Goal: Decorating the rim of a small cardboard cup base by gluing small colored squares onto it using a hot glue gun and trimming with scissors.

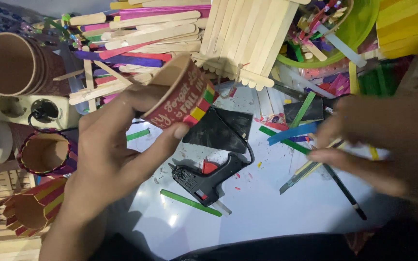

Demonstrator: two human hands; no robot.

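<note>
Craft table, worktop layout.
Glue gun [208, 180] lies at centre on the table [276, 212], one loose stick [190, 202] just before it. Paper cup [182, 94] sits tilted in the left hand [107, 154], behind and left of the gun. Right hand [388, 140] is over scattered sticks [291, 137] at right. Stick pile [141, 34] lies behind; stacked cups [13, 63] far left.

Dim, glare spots on the white table [267, 203], right hand [388, 140] seemingly motion-blurred.
</note>
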